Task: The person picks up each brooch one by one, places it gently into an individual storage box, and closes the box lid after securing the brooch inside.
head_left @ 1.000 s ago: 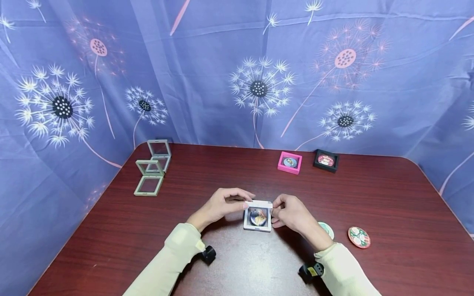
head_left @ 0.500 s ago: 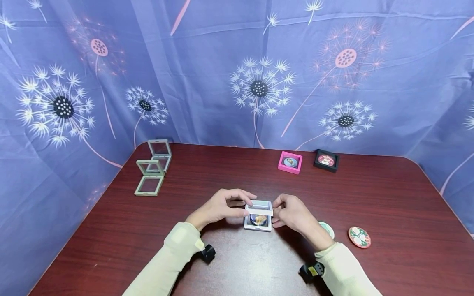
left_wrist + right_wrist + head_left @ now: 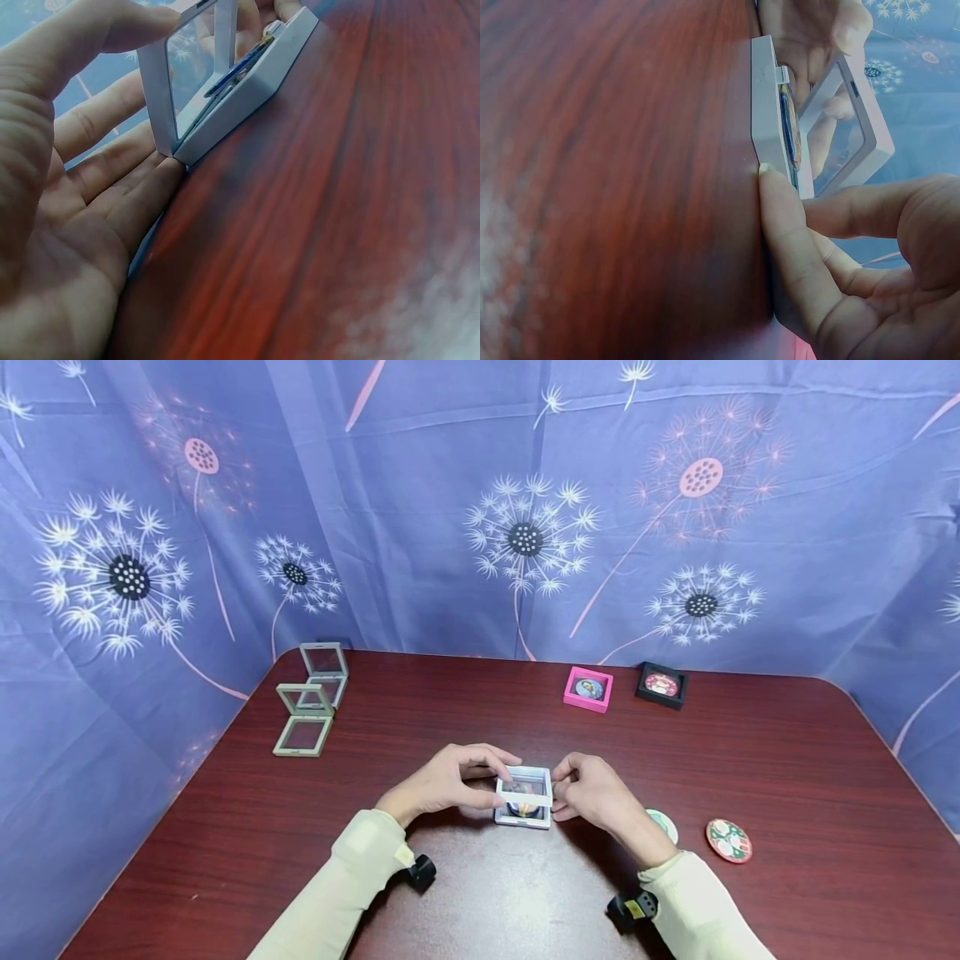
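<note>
A small white hinged display case (image 3: 522, 822) with a clear window stands on the table, its lid (image 3: 876, 142) partly raised. Inside its base lies a round badge (image 3: 789, 124), dark-edged with a colourful picture. My left hand (image 3: 450, 783) holds the case from the left: the thumb (image 3: 139, 22) lies on the lid's free edge, while other fingers reach behind near the hinge. My right hand (image 3: 594, 791) grips the right side of the base, fingertips at its hinge end. In the head view, the lid covers part of the badge.
Two open frames, a green one (image 3: 303, 737) and a grey one (image 3: 324, 660), stand back left. A pink case (image 3: 588, 690) and a black case (image 3: 662, 685), each with a badge, sit at the back. Two badges (image 3: 728, 841) (image 3: 663, 825) lie right, one partly behind the right forearm.
The lid has swung forward and down over the badge, with my left thumb moving along with it. My right hand stays at the side of the base.
</note>
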Demonstrator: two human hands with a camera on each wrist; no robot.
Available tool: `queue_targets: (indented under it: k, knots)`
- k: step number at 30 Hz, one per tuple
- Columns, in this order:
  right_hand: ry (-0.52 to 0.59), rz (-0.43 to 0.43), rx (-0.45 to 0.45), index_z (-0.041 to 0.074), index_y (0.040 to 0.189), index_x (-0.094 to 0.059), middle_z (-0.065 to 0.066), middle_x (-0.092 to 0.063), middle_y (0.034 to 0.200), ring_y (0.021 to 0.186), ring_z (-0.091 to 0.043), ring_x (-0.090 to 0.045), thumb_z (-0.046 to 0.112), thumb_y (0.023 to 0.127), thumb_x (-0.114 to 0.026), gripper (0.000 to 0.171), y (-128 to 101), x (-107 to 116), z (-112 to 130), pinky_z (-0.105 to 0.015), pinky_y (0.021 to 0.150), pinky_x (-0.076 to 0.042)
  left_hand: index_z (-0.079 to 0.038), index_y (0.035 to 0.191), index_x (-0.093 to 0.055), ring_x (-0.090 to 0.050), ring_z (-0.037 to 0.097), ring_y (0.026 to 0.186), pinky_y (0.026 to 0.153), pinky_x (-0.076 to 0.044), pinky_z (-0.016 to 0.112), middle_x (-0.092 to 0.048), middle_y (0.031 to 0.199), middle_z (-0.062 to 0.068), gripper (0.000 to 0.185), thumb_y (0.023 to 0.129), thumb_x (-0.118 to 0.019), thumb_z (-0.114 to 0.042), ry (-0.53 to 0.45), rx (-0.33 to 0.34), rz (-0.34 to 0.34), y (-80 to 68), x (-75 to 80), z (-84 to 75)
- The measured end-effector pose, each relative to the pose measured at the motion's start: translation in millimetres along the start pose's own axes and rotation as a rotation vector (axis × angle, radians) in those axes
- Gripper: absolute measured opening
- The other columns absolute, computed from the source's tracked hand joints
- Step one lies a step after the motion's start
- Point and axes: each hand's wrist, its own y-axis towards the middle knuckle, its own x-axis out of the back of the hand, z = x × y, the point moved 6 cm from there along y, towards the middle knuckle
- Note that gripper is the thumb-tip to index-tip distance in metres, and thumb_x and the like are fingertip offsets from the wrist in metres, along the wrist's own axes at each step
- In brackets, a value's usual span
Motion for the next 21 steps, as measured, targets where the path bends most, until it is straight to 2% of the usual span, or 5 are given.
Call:
queue_targets:
  k: [9, 12, 15, 18, 21]
  knots:
    - [-0.007, -0.003, -0.003, -0.011, 0.101, -0.060, -0.019, -0.062, 0.084, 0.068, -0.024, -0.072, -0.015, 0.092, -0.056, 0.010, -0.1, 0.0, -0.2, -0.038, 0.064, -0.066, 0.000, 0.109, -0.075, -0.062, 0.026, 0.130, 0.113, -0.049, 0.041, -0.066, 0.140, 0.014, 0.025, 0.086, -0.085, -0.001, 0.019, 0.000, 0.011, -0.5, 0.1, -1.1]
    - [0.001, 0.001, 0.014, -0.012, 0.100, -0.060, -0.019, -0.063, 0.083, 0.068, -0.024, -0.072, -0.015, 0.091, -0.057, 0.010, 0.4, -0.3, -0.3, -0.038, 0.064, -0.066, -0.001, 0.113, -0.075, -0.063, 0.024, 0.129, 0.111, -0.051, 0.041, -0.068, 0.139, 0.011, 0.024, 0.091, -0.082, -0.005, 0.027, 0.010, -0.009, -0.6, 1.2, 0.3]
    - [0.010, 0.007, 0.030, -0.013, 0.100, -0.060, -0.018, -0.063, 0.082, 0.068, -0.024, -0.072, -0.015, 0.091, -0.057, 0.010, 0.8, -0.5, -0.7, -0.038, 0.064, -0.066, -0.006, 0.120, -0.076, -0.068, 0.022, 0.121, 0.105, -0.054, 0.041, -0.072, 0.133, 0.007, 0.024, 0.098, -0.076, -0.014, 0.048, 0.071, -0.110, 0.4, 5.4, 2.9]
    - [0.016, 0.011, 0.031, -0.013, 0.100, -0.060, -0.018, -0.062, 0.082, 0.068, -0.025, -0.072, -0.015, 0.090, -0.057, 0.010, 1.0, -0.4, -1.1, -0.039, 0.064, -0.066, -0.005, 0.121, -0.076, -0.075, 0.023, 0.105, 0.093, -0.061, 0.039, -0.077, 0.118, 0.009, 0.025, 0.101, -0.073, -0.019, 0.045, 0.197, -0.279, 0.9, 12.1, 4.6]
    - [0.022, 0.014, 0.028, -0.013, 0.100, -0.060, -0.018, -0.061, 0.082, 0.069, -0.025, -0.072, -0.015, 0.091, -0.056, 0.010, 1.0, 0.0, -0.8, -0.039, 0.065, -0.066, 0.001, 0.110, -0.078, -0.077, 0.024, 0.087, 0.079, -0.065, 0.036, -0.078, 0.102, 0.013, 0.020, 0.099, -0.074, -0.015, 0.004, 0.350, -0.417, -1.1, 15.6, 3.3]
